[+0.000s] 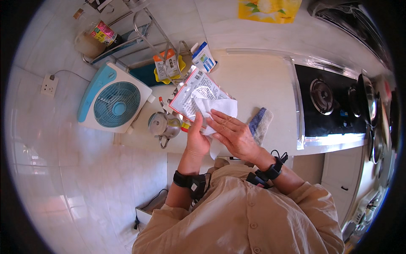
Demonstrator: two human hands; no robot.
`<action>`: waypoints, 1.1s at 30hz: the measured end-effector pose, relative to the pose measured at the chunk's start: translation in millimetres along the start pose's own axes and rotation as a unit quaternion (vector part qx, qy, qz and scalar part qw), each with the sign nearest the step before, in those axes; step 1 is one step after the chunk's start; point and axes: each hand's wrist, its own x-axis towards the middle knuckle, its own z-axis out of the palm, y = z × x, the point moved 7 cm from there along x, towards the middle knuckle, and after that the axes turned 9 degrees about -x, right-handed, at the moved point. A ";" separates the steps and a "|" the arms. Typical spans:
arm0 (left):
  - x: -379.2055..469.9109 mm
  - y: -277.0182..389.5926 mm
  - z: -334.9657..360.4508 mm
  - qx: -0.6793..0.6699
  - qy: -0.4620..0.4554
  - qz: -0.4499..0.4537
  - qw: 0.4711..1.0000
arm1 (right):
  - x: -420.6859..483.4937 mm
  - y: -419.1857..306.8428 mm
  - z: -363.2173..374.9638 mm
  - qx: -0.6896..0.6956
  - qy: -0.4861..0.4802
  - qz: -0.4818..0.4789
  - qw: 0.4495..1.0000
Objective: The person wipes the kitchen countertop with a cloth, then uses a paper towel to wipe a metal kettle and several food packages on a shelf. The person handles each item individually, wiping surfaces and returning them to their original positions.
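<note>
My left hand (198, 136) holds a silver foil food pouch (199, 85) from below, its thumb at the near edge and its other fingers hidden behind the pouch. The pouch bears printed writing and a red border. A white paper towel (223, 106) lies over the pouch's near right part. My right hand (234, 135) presses the towel against the pouch with its fingers laid flat; a corner of the towel hangs down between the wrists. Left of my left hand, a small stainless steel pot (163, 125) with a lid stands on the counter.
A blue and white box fan (117, 101) stands at the left. Behind are a wire rack (155, 23) with bottles (103, 33), a spice packet (166, 65) and a small carton (204, 58). A knitted cloth (260, 125) lies right of my hands, before the gas hob (328, 101).
</note>
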 end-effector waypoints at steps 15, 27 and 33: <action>8.4 22.6 11.9 0.033 -0.076 0.013 0.997 | -6.7 2.5 -5.1 -0.023 0.042 0.066 0.997; 17.0 27.7 -17.8 0.057 0.001 -0.012 0.998 | -18.5 -0.3 -42.1 -0.031 0.179 0.018 0.983; 9.6 8.9 5.5 -0.059 -0.050 -0.051 0.996 | 5.7 15.2 -22.9 -0.004 0.093 0.014 0.996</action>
